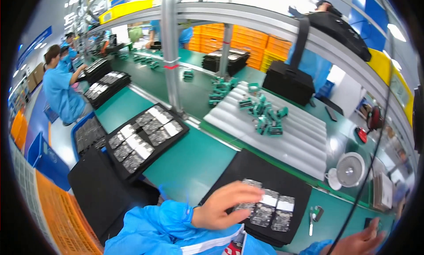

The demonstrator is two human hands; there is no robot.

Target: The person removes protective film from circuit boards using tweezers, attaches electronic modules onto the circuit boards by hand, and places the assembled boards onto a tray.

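Note:
A black foam pad point(282, 177) lies before me with several circuit boards point(282, 214) on its near part, some with white labels. My left hand point(227, 204) is over the leftmost boards, fingers stretched out and thumb apart, partly hiding them. Nothing shows in its grip; whether the fingertips touch a board I cannot tell. At the lower right edge is my right hand point(362, 242), blurred at the fingers, beside a small dark item point(368, 222). What it holds, if anything, is unclear. Between the hands, a small tool with a white handle point(311, 227) lies on the green bench.
Left stands a black tray stack point(176, 130) of labelled boards. Beyond the pad, green-and-black parts point(263, 111) lie heaped on a white ridged foam sheet point(309, 142). A metal post point(170, 51) rises from the bench; a small fan point(350, 169) stands right. Another person point(64, 89) works at left.

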